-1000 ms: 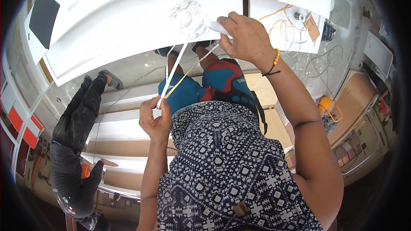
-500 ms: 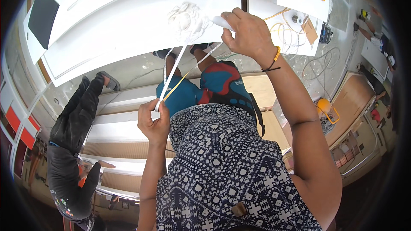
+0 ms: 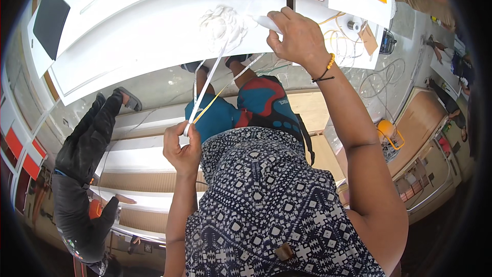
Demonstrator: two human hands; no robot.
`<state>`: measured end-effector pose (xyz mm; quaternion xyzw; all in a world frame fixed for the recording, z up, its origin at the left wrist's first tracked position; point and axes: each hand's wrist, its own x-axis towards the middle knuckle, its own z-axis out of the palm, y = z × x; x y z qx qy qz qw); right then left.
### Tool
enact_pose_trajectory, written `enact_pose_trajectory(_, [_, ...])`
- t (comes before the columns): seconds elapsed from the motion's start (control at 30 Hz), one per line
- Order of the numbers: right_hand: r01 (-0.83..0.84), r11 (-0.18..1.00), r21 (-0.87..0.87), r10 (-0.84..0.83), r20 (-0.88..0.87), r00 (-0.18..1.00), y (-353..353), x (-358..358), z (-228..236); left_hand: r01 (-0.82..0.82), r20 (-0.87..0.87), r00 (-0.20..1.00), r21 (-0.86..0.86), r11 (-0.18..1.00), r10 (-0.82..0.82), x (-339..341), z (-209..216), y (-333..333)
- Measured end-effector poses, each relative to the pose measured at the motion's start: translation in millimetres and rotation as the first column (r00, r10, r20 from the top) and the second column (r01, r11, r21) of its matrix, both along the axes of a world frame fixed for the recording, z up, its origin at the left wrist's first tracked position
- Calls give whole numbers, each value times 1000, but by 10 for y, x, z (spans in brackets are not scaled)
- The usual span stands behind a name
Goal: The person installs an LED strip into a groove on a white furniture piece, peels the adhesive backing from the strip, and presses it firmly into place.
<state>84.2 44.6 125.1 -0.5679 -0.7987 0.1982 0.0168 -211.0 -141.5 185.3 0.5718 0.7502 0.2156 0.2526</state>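
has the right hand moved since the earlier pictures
Yes, slightly: judged against the small grey spool, the right hand has shifted rightward and a little farther up the picture, so it is nearer the spool.

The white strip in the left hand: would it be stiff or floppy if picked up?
The white strip is probably floppy: it leads to a white heap that looks loosely looped. It's likely light, being narrow and pinched by the left hand.

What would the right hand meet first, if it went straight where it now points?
The right hand, gripping a white object, would probably meet the heaped white strip to its left first; depth is unclear.
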Motion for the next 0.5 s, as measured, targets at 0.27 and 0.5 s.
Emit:
enact_pose_trajectory(0.27, [23,1000,-2,-23,-6,1000,88,35,-55,2,3,1000,19,1000,-2,-3,-24,13])
enact_pose_trajectory(0.5, [38,999,14,-39,15,999,133,65,-78,-9,-3,1000,11,1000,9,6,-24,1])
